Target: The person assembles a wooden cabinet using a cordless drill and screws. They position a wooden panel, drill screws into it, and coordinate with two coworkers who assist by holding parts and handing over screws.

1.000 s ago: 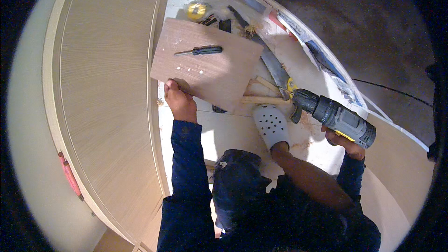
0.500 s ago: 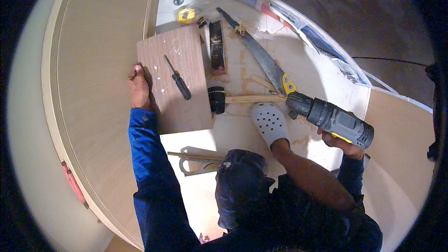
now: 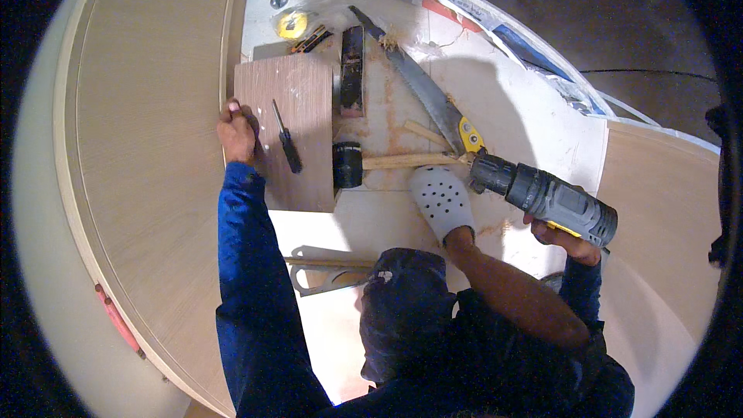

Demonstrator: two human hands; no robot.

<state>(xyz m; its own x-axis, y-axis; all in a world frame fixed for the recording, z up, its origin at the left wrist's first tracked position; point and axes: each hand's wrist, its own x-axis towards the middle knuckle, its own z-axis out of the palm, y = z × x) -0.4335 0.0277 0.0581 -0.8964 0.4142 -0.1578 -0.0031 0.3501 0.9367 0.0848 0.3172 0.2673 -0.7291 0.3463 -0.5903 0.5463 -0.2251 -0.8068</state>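
At the left, my left hand (image 3: 237,133) is closed on the left edge of a wood-grain board (image 3: 302,116) with pale specks. A screwdriver (image 3: 286,139) with a dark handle lies across the board's top. My right hand (image 3: 569,241) is wrapped round the grip of a grey and black cordless drill (image 3: 553,197), whose chuck points left. Just right of the board is a mallet's black head (image 3: 348,165), its wooden handle (image 3: 410,161) running toward the drill's chuck. What supports the board underneath is hidden.
A handsaw (image 3: 429,93) lies beyond the mallet, near a dark, narrow block (image 3: 353,70). At the back left are a yellow tape measure (image 3: 292,25) and a utility knife (image 3: 311,40). My foot in a white clog (image 3: 443,201) stands in the middle. Wooden panels (image 3: 147,131) rise at the left.
The board has turned slightly clockwise, the screwdriver still on it, and my left hand has shifted with it. The drill stays almost where it was. The whole view has moved a little.
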